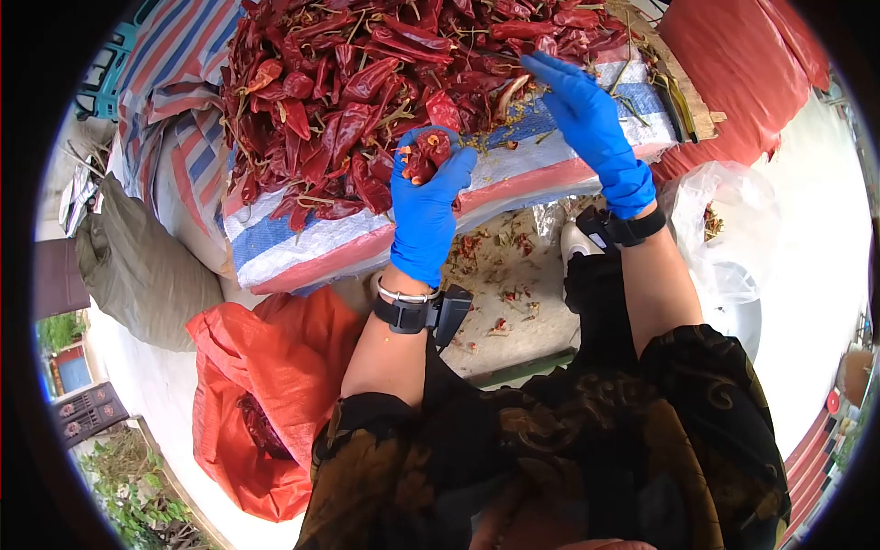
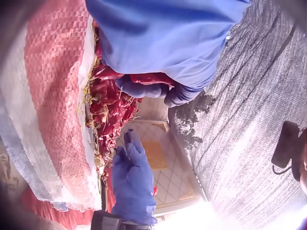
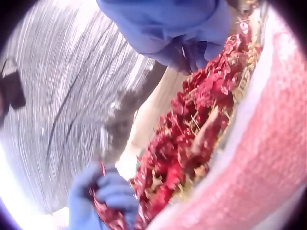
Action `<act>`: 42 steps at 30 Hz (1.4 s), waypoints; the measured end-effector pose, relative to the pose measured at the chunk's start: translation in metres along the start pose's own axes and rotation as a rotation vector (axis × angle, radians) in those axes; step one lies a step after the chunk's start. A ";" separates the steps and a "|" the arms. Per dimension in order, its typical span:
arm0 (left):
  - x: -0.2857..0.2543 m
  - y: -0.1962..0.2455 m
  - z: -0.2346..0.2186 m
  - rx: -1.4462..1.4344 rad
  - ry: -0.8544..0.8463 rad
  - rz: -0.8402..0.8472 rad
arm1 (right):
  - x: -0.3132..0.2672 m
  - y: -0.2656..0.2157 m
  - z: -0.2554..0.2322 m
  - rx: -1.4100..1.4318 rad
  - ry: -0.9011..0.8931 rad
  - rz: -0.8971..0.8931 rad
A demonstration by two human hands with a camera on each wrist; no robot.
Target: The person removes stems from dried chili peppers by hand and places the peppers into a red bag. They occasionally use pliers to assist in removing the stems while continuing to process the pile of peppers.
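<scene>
A big heap of dried red chillies (image 1: 367,73) lies on a striped woven sack (image 1: 312,243). My left hand (image 1: 434,163), in a blue glove, grips a small bunch of chillies (image 1: 429,147) at the heap's near edge; in the left wrist view the bunch (image 2: 144,79) shows under its curled fingers (image 2: 148,88). My right hand (image 1: 541,66), also gloved, reaches into the heap's right side with fairly straight fingers touching the chillies. The right wrist view shows the heap (image 3: 192,139) and the left hand (image 3: 103,199) holding its bunch.
An orange-red sack (image 1: 266,394) lies open at the lower left, next to a grey sack (image 1: 137,266). A red sack (image 1: 742,73) and a clear plastic bag (image 1: 724,211) are at the right. Chilli scraps (image 1: 504,284) litter the ground below the hands.
</scene>
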State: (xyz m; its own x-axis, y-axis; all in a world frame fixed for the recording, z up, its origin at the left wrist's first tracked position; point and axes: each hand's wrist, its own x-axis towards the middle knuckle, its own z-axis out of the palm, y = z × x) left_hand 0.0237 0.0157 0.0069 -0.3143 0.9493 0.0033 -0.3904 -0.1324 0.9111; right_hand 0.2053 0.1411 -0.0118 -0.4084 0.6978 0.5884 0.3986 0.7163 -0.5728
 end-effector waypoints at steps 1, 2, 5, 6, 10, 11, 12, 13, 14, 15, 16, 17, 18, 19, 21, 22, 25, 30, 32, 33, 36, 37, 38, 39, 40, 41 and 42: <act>0.000 -0.001 0.000 -0.013 0.002 -0.001 | -0.001 -0.005 0.009 -0.148 -0.061 -0.064; 0.001 -0.001 0.000 -0.028 0.003 -0.001 | -0.002 -0.010 0.017 -0.297 -0.122 -0.128; 0.001 -0.002 -0.003 -0.027 -0.009 0.010 | -0.009 -0.013 0.038 -0.327 -0.187 -0.038; 0.001 -0.002 -0.004 -0.027 -0.019 0.017 | -0.009 -0.013 0.038 -0.326 -0.189 -0.041; 0.001 0.001 -0.006 -0.034 -0.029 0.043 | -0.008 -0.010 0.033 -0.164 -0.066 -0.082; 0.000 0.003 -0.005 -0.038 -0.029 0.045 | -0.006 -0.009 0.032 -0.052 -0.038 -0.073; 0.000 0.004 -0.005 -0.042 -0.028 0.048 | -0.003 -0.016 0.031 -0.051 -0.040 -0.078; 0.000 0.005 -0.005 -0.043 -0.025 0.051 | -0.001 -0.023 0.028 0.028 0.009 -0.023; 0.000 0.005 -0.005 -0.054 -0.026 0.051 | 0.001 -0.030 0.025 0.106 0.056 0.033; 0.001 0.005 -0.006 -0.065 -0.028 0.051 | 0.003 -0.035 0.021 0.090 0.022 0.107; 0.001 0.005 -0.006 -0.065 -0.024 0.054 | 0.004 -0.036 0.023 0.092 0.020 0.104; 0.002 0.004 -0.007 -0.060 -0.046 0.064 | 0.005 -0.036 0.026 0.161 0.106 0.079; 0.003 0.003 -0.008 -0.055 -0.068 0.075 | 0.006 -0.036 0.029 0.230 0.193 0.054; 0.003 0.003 -0.009 -0.055 -0.068 0.077 | 0.004 -0.034 0.028 0.231 0.193 0.052; 0.003 0.003 -0.011 -0.044 -0.089 0.052 | 0.000 -0.030 0.023 0.178 0.031 0.200; 0.004 0.003 -0.011 -0.044 -0.088 0.052 | -0.001 -0.029 0.024 0.179 0.031 0.200; 0.004 0.001 -0.008 -0.076 -0.088 0.069 | -0.001 -0.039 0.024 0.581 0.048 0.359; 0.001 0.008 0.004 -0.124 -0.072 -0.042 | -0.011 -0.075 0.026 0.922 -0.324 0.434; 0.003 0.000 0.003 -0.104 -0.042 -0.018 | -0.015 -0.078 0.031 0.945 -0.287 0.407; 0.005 -0.002 0.003 -0.111 -0.006 -0.014 | -0.015 -0.080 0.030 0.976 -0.259 0.374; 0.007 -0.003 -0.002 -0.097 -0.002 -0.023 | -0.005 -0.080 0.010 0.813 -0.259 0.424; 0.008 -0.002 -0.002 -0.113 0.027 -0.031 | -0.004 -0.069 0.012 0.706 -0.109 0.361; 0.008 -0.002 -0.002 -0.129 0.056 -0.039 | -0.001 -0.054 0.009 0.705 -0.111 0.361; 0.009 -0.004 -0.005 -0.130 0.058 -0.039 | 0.001 -0.037 0.003 0.180 0.045 0.199; 0.010 -0.007 -0.010 -0.120 0.019 -0.032 | 0.002 -0.021 -0.004 -0.345 0.196 0.030; 0.011 -0.008 -0.013 -0.109 -0.020 -0.026 | 0.001 -0.007 -0.010 -0.344 0.195 0.029; 0.010 -0.009 -0.012 -0.108 -0.019 -0.026 | -0.003 0.008 -0.015 -0.461 0.159 0.072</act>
State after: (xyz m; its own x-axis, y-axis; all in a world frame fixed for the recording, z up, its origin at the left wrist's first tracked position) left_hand 0.0134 0.0230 -0.0058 -0.2868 0.9579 -0.0105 -0.4894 -0.1371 0.8612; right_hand 0.2214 0.1446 -0.0095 -0.2506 0.7113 0.6567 0.7576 0.5664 -0.3244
